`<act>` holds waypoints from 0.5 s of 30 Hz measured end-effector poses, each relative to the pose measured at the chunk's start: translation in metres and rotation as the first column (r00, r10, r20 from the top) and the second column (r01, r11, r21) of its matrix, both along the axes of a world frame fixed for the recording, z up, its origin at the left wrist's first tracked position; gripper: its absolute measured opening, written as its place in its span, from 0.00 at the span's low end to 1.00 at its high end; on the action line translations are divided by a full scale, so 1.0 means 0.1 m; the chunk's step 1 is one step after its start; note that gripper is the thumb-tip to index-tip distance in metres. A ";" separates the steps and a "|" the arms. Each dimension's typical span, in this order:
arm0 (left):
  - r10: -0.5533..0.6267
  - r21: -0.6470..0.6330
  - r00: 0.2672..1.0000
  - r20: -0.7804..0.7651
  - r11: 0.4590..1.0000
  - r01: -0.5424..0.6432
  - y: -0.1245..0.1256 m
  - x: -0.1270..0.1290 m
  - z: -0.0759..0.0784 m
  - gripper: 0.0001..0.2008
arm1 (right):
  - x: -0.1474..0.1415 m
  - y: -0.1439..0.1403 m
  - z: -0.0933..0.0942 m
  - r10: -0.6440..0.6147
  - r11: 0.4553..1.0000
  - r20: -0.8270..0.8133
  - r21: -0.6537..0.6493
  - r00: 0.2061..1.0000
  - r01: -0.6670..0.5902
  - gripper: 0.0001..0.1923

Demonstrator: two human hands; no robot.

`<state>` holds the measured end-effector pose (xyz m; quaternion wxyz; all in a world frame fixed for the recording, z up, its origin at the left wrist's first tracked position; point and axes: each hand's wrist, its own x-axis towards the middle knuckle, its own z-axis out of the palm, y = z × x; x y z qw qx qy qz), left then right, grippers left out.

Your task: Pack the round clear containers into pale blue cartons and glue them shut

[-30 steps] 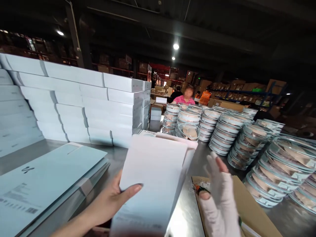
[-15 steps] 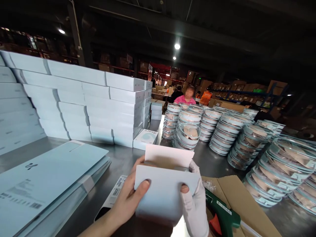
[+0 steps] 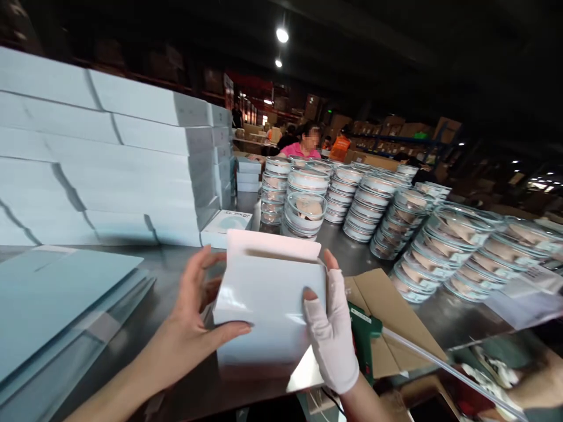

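Both my hands hold a white cardboard box (image 3: 266, 296) upright over the steel table (image 3: 185, 266), its top flap standing open. My bare left hand (image 3: 193, 328) grips the box's left side, thumb on the front face. On the right side sits my right hand (image 3: 332, 331), in a white fingerless glove, thumb on the front too. Just right of that hand a green glue gun (image 3: 363, 337) lies on a flat piece of brown cardboard (image 3: 387, 310).
Tall stacks of pale blue boxes (image 3: 109, 158) fill the left. Flat pale blue box blanks (image 3: 57, 299) lie at the near left. Several stacks of round glass containers with lids (image 3: 396, 217) cover the right. A person in pink (image 3: 303, 146) works at the far end.
The flat blank held up in my left hand has come down and become a folded box held by both hands. My view has shifted left and down.
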<state>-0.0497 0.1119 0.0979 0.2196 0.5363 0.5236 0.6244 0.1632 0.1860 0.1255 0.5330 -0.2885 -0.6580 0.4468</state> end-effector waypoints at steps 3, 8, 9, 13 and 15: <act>-0.023 -0.026 0.990 -0.142 0.999 0.019 0.03 0.00 0.05 0.42 | 0.02 -0.01 0.06 0.024 0.999 -0.080 -0.021 0.997 -0.026 0.39; -0.120 -0.101 0.973 -0.196 0.990 0.102 -0.01 0.00 0.30 0.19 | 0.09 -0.04 0.10 0.121 0.992 -0.141 -0.014 0.983 -0.124 0.41; -0.107 -0.125 0.980 -0.167 0.988 0.086 -0.05 -0.02 0.34 0.19 | 0.19 -0.02 0.10 0.136 0.991 -0.118 -0.001 0.984 -0.137 0.41; 0.062 -0.177 0.994 -0.092 0.981 -0.077 -0.31 -0.11 0.25 0.22 | 1.10 0.28 -0.07 -0.369 0.928 0.527 0.262 0.766 0.266 0.25; 0.080 -0.175 0.994 -0.074 0.980 -0.092 -0.43 -0.11 0.06 0.24 | 1.69 0.50 -0.21 -0.500 0.865 0.645 0.336 0.579 0.373 0.21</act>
